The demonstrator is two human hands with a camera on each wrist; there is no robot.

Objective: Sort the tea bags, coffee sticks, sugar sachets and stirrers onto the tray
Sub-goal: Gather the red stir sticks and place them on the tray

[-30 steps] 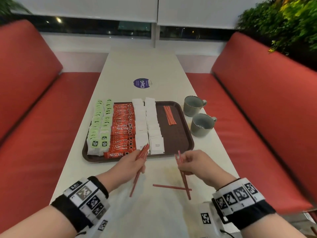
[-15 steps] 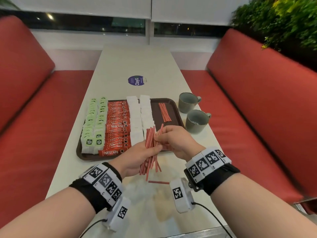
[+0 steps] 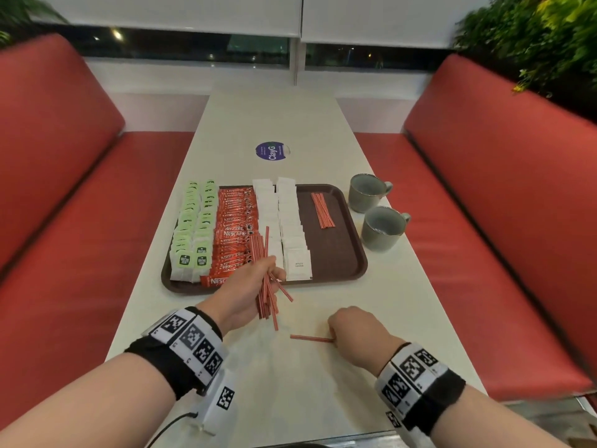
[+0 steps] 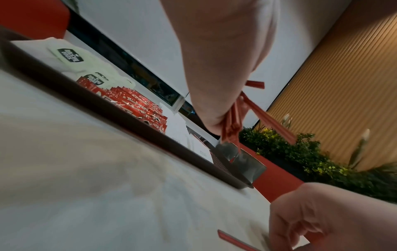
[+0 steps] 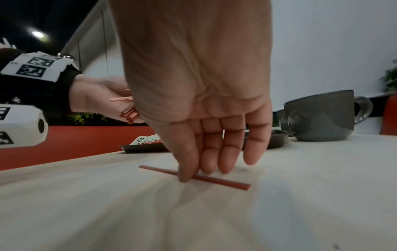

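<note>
Left hand (image 3: pixel 240 291): a bundle of red stirrers (image 3: pixel 265 279) is clasped in curled fingers at the tray's (image 3: pixel 352 250) near edge. Right hand (image 3: pixel 352 331): fingers extended downward; a single stirrer (image 5: pixel 194 177) on the table (image 3: pixel 323 383) is touched by one fingertip (image 5: pixel 184 176), ungrasped.

1. A café or restaurant booth: padded red bench seats (image 3: pixel 504 176) flank a long pale table (image 3: pixel 274 118) on the left and right.
2. A round purple branded sticker (image 3: pixel 272 151) lies far along the table.
3. Leafy green plants (image 3: pixel 533 37) stand far right.
</note>
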